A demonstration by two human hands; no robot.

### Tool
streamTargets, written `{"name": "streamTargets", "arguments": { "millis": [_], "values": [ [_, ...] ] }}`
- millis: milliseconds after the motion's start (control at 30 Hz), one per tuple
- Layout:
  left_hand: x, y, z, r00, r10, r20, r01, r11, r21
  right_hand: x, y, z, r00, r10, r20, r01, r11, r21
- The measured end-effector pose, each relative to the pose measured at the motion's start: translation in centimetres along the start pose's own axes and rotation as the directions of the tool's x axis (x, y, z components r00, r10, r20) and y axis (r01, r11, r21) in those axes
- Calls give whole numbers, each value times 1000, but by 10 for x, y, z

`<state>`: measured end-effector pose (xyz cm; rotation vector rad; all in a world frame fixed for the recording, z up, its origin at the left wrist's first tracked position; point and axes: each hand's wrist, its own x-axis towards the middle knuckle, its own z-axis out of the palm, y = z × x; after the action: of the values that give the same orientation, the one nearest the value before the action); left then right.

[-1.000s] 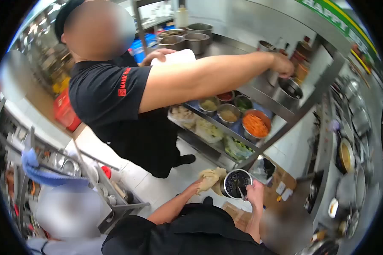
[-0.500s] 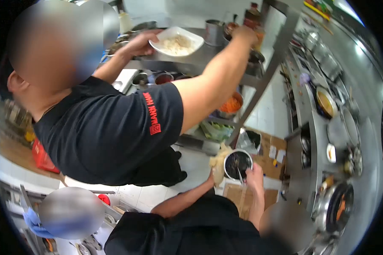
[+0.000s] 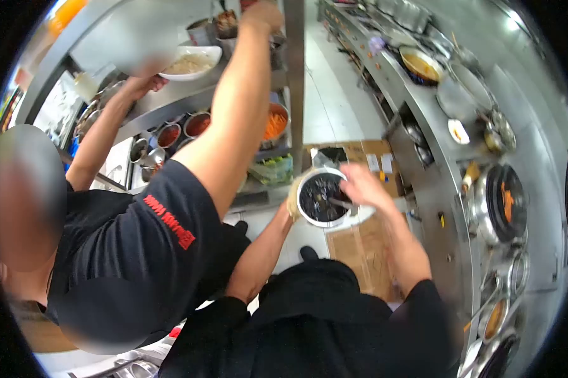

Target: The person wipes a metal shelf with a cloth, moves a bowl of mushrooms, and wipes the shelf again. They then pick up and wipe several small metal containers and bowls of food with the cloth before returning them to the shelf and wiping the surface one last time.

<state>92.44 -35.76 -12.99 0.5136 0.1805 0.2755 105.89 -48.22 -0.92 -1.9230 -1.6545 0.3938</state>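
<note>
Well off to the right of the right fingers (image 3: 352, 173), a long steel worktop (image 3: 445, 148) with metal pots (image 3: 455, 101) on it. Up and to the left of those fingers, a steel rack (image 3: 294, 75) with tubs (image 3: 273, 144) of food on its shelves. Also to the left, a co-worker (image 3: 126, 233) in a black top, one bare arm (image 3: 237, 107) stretched up past the rack. Below the fingers, on the floor (image 3: 325, 107), flat brown cardboard (image 3: 359, 252).

Close in, both own arms in black sleeves (image 3: 426, 315), reaching forward with bent elbows. Left arm (image 3: 259, 258) slanting up and in to the left hand (image 3: 289, 211). Right arm (image 3: 400, 236) slanting up and in the other way, with the right hand (image 3: 364, 184) over the edge of a pot (image 3: 322, 222).

Between the two hands, up off the floor, that round pot with a white rim, mouth up, dark wet stuff (image 3: 317, 195) inside. At the pot's left side, a tan cloth (image 3: 293, 200) between pot and left hand. Left fingers clamped on the pot's side through the cloth, tips hidden. Right fingers bent and blurred, at the top end of a thin metal handle (image 3: 344, 203); cannot tell if clamped on it or just beside it. Low end of the handle down in the dark stuff.
</note>
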Motion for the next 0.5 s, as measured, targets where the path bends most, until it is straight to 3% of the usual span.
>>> {"name": "streamTargets", "arguments": {
  "millis": [67, 233, 333, 367, 433, 500],
  "values": [
    [-6, -9, 15, 997, -73, 40, 79, 982, -174, 10, -10, -13, 1000, -7, -17, 8, 998, 67],
    [-3, -34, 9, 1000, -11, -28, 4, 973, -232, 18, 0, -7, 994, 62, -94, -42, 980, 196],
    [-7, -41, 8, 982, 155, -106, -176, 956, -233, 15, 13, -2, 995, 89, -51, -77, 976, 202],
    [3, -21, 14, 964, 242, -111, -262, 939, -225, 14, 20, 0, 995, 101, 1, -100, 978, 186],
    [50, 89, 52, 872, 484, 67, -457, 856, -241, 13, 34, 6, 994, 110, 3, -108, 971, 212],
    [91, 200, 99, 769, 597, 226, -554, 800, -229, 13, 45, 5, 999, 1, 44, -4, 997, 78]
  ]
}}
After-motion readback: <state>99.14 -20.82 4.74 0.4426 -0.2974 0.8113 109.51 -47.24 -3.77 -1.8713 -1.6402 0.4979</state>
